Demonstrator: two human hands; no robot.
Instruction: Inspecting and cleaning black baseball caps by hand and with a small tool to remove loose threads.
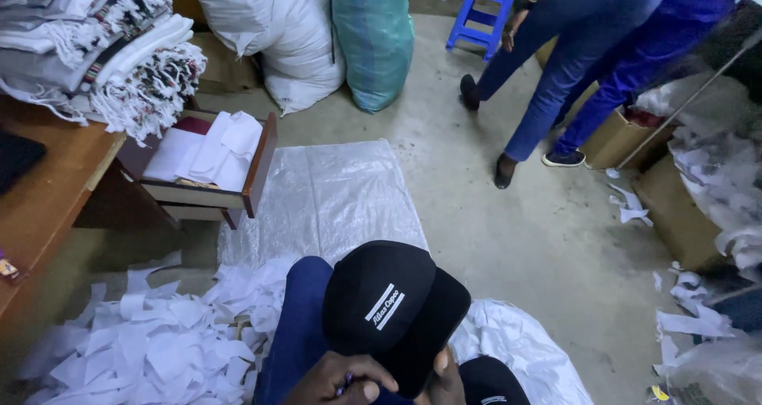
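A black cap (379,298) with a small white label rests on my knee in blue trousers (298,333), crown facing up and brim toward me. My left hand (337,381) sits at the bottom edge, just below the cap, its fingers curled on a small purple object. My right hand (446,377) is mostly out of frame. Its thumb presses on the brim of the cap. A second black cap (492,383) lies under my right hand, partly hidden.
White paper scraps (151,341) are heaped on the floor at left. A wooden desk (48,191) holds stacked fringed cloths, and its open drawer (238,191) holds white fabric. Big sacks (373,40) and a blue stool (480,12) stand behind. Two people's legs (571,72) stand beside cardboard boxes (675,207).
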